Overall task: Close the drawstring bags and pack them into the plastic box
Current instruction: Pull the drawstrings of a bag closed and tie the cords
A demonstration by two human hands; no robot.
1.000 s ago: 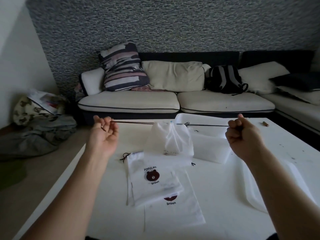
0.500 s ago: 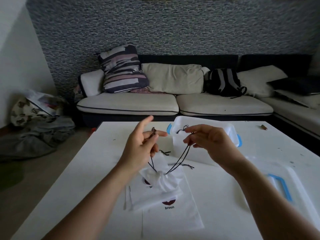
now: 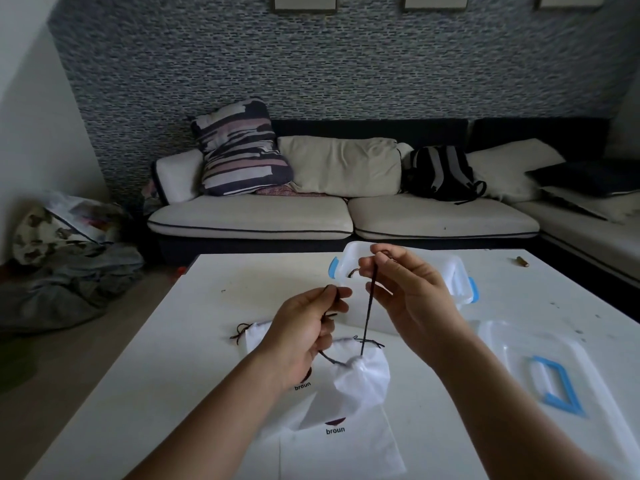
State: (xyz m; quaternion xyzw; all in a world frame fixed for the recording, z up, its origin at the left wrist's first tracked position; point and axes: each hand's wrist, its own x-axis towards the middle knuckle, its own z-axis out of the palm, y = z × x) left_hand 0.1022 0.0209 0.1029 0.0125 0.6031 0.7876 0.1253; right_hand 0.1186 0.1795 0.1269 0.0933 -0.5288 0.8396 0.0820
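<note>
Left hand (image 3: 304, 336) pinching one dark drawstring end, cord (image 3: 368, 315) curving down beneath it to the gathered white bag (image 3: 363, 377). Right hand (image 3: 410, 289) higher, thumb and forefinger nipping the other cord, taut straight down to the cinched mouth. Flat bags (image 3: 341, 448) stacked under the left wrist. Plastic box (image 3: 457, 278) just behind the right hand; lid (image 3: 540, 362) to its right.

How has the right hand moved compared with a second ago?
Yes. The right hand has come inward toward the left, from beyond the plastic box's right side to in front of it, pinching the dark drawstring.
</note>
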